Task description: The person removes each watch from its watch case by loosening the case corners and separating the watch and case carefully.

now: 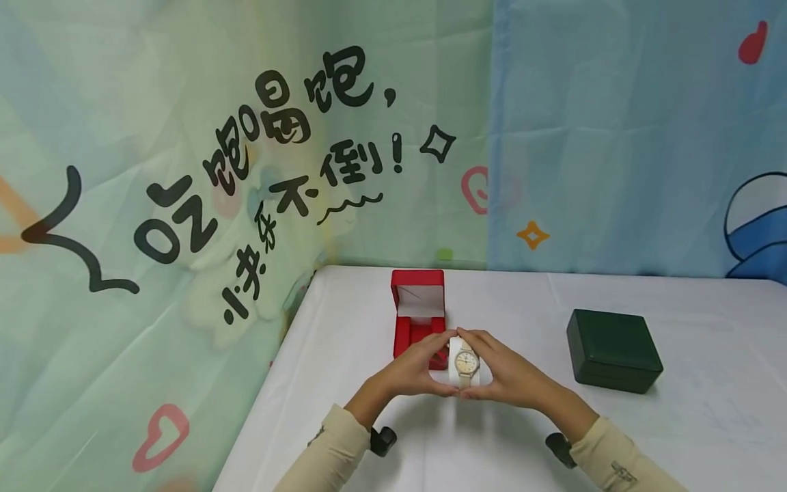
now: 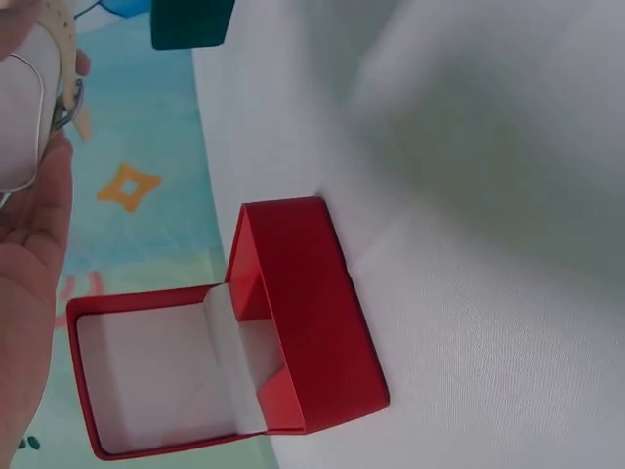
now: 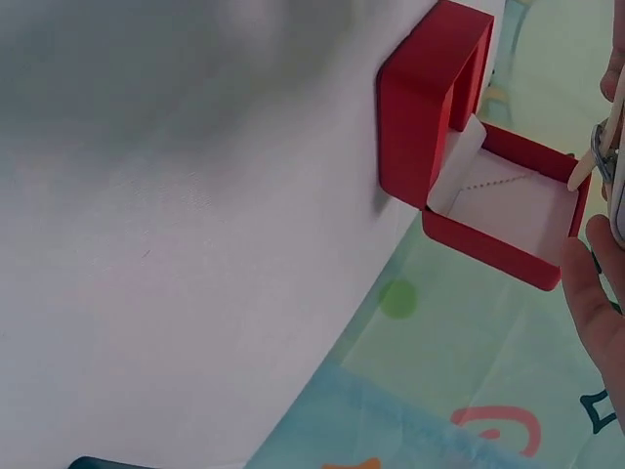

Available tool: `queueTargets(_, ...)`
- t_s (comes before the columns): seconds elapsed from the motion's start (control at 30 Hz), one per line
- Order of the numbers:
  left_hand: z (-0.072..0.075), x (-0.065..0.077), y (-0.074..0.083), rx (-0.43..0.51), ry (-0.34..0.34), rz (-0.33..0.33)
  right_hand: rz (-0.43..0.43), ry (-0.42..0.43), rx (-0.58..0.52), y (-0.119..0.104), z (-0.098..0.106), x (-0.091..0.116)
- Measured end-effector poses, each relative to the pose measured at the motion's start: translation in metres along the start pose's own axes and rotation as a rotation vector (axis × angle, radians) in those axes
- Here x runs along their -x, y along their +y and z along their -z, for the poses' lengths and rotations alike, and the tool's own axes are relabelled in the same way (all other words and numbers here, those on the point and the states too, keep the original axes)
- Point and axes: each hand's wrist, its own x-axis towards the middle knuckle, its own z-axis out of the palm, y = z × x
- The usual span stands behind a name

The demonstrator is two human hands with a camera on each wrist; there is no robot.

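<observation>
A wristwatch (image 1: pixel 466 362) with a round pale dial and cream strap is wrapped around a white cushion (image 1: pixel 453 352). My left hand (image 1: pixel 413 369) grips it from the left, and my right hand (image 1: pixel 513 372) from the right, with the fingertips meeting above and the thumbs below. Just behind the hands stands an open red watch box (image 1: pixel 418 277), its pale-lined lid raised. The left hand covers part of the box's front in the head view. In the left wrist view, the strap's metal buckle (image 2: pixel 68 106) shows against the cushion's underside.
To the right a closed dark green box (image 1: pixel 615 348) sits on the white tablecloth (image 1: pixel 510 307). A printed fabric backdrop (image 1: pixel 399 239) with black characters hangs along the left and back of the table. Each wrist wears a small dark camera.
</observation>
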Motion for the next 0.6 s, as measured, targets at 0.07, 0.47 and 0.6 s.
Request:
queueTargets(0.07, -0.0014, -0.0007, 0.0004, 0.044, -0.015, 0.011, -0.001, 0.006, -0.008, 0.0001, -0.0003, 0.0013)
queueTargets(0.47, -0.0057, -0.0021, 0.0041, 0.068, -0.003, 0.009, 0.013, 0.041, 0.038, 0.0031, -0.0016, 0.0022)
queueTargets(0.6, -0.0061, -0.0032, 0.0052, 0.051, 0.010, -0.006, 0.016, 0.067, 0.033, 0.0022, -0.0015, 0.0017)
